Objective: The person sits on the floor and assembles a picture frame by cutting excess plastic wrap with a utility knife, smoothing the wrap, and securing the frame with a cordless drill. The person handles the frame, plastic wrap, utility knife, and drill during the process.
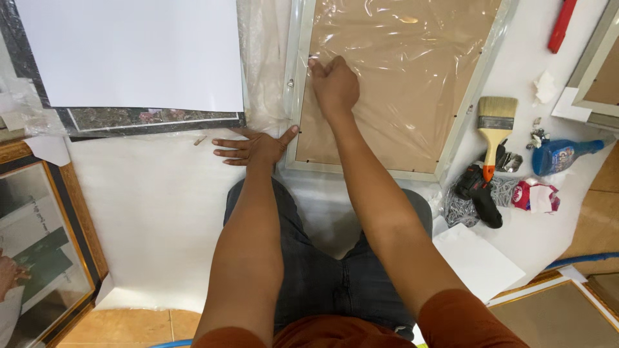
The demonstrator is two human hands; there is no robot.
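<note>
A silver picture frame (293,96) lies face down in front of me, its brown backing board (400,84) under loose clear plastic film (412,58). My right hand (334,84) rests on the backing near the frame's left rail, fingers curled at a small clip; whether it pinches anything I cannot tell. My left hand (255,147) lies flat on the white sheet, fingers spread, thumb touching the frame's lower left corner.
A white sheet over a dark-framed picture (138,119) lies at the left. A gold-framed picture (45,245) sits lower left. Right of the frame are a paintbrush (495,125), a black power tool (480,193), a blue spray bottle (564,154), a white card (477,261).
</note>
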